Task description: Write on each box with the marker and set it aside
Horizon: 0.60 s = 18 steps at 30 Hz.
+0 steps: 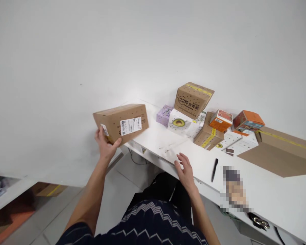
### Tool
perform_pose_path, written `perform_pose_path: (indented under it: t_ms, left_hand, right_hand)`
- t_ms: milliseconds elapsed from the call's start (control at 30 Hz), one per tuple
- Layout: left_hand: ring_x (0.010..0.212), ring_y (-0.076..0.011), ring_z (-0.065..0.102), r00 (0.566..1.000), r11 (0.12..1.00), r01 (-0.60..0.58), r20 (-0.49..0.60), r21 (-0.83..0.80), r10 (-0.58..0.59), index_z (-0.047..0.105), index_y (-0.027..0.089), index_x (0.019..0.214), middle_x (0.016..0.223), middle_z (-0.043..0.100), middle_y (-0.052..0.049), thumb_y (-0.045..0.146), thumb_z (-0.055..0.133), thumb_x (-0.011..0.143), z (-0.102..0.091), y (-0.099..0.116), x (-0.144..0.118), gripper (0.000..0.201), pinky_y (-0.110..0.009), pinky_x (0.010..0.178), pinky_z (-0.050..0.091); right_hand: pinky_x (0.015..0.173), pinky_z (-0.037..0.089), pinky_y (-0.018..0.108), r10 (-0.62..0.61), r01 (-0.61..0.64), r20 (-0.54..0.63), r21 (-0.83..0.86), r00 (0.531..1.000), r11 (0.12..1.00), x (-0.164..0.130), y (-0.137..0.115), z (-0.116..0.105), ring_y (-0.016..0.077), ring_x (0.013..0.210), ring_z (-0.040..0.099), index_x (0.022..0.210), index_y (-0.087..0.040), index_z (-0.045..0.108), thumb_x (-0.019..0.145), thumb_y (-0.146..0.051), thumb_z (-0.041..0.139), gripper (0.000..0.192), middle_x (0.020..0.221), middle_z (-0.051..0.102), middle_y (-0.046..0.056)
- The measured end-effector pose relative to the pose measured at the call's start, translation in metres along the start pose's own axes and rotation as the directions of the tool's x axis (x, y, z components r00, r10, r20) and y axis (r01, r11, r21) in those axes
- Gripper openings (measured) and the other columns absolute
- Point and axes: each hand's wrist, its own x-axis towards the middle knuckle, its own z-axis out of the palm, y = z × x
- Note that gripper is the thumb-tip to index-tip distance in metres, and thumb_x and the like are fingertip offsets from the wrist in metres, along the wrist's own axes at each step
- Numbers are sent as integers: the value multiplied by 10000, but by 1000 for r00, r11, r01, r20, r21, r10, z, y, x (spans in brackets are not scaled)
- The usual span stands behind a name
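Note:
My left hand [105, 143] grips a brown cardboard box [122, 122] with a white shipping label, held up in the air past the left end of the white table [265, 190]. Fingers wrap the box's lower left corner. My right hand [185, 170] hovers at the table's near edge, fingers spread, holding nothing. A black pen [214, 169] lies on the table just right of that hand.
Several boxes are piled at the back of the table: a brown printed box [193, 98], a lilac box [164, 115], white avocado-print boxes [183, 124], orange boxes [247, 120]. A flattened carton [280, 149] lies at the right. More cardboard sits on the floor at lower left [49, 190].

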Motion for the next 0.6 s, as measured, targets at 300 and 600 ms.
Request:
perform_pose_path:
  t_ms: [300, 600]
  left_hand:
    - [1429, -352, 109, 1000, 975, 31, -5, 219, -31, 114, 28, 1458, 1490, 96, -275, 367, 741, 639, 68, -62, 44, 1086, -453, 1146, 210]
    - [1002, -335, 587, 881, 820, 469, -108, 328, -461, 488, 35, 1191, 1060, 601, -213, 351, 520, 824, 106, -31, 111, 485, -459, 857, 460]
  right_hand:
    - [967, 450, 491, -195, 110, -113, -514, 974, 851, 0, 63, -17, 292, 1154, 507, 1160, -161, 626, 931, -425, 442, 396, 1240, 556, 166]
    - [855, 437, 411, -353, 176, -92, -735, 931, 655, 7, 69, -6, 262, 988, 507, 1017, -183, 674, 929, -290, 477, 241, 1100, 627, 121]
